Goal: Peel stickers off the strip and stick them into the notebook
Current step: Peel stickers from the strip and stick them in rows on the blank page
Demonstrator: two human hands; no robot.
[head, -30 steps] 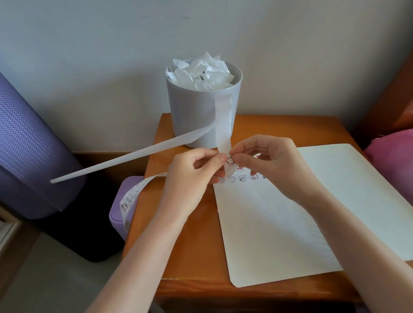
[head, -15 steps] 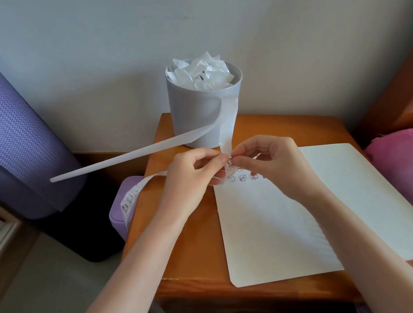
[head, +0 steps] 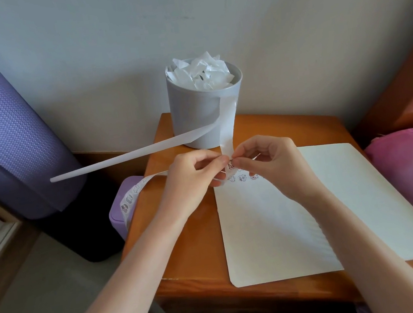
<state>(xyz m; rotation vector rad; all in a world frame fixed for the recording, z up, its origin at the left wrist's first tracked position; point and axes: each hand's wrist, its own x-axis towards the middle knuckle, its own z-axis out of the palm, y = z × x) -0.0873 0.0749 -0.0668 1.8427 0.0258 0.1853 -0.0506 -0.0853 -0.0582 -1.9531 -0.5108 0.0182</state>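
On the wooden surface [head: 188, 265] lies the notebook [head: 265, 241]. Above its far-left corner the left hand [head: 190, 180] grips the strip [head: 226, 129], and the right hand [head: 267, 166] pinches a sticker [head: 230, 165] in its fingers [head: 243, 161]. A hasty pull could tear it.

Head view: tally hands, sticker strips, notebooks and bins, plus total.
Hands: 2 (left hand, right hand)
Sticker strip: 1
Notebook: 1
Grey bin: 1
Total: 5

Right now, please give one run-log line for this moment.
peel stage | left hand holds strip | right hand pinches sticker | notebook open on table
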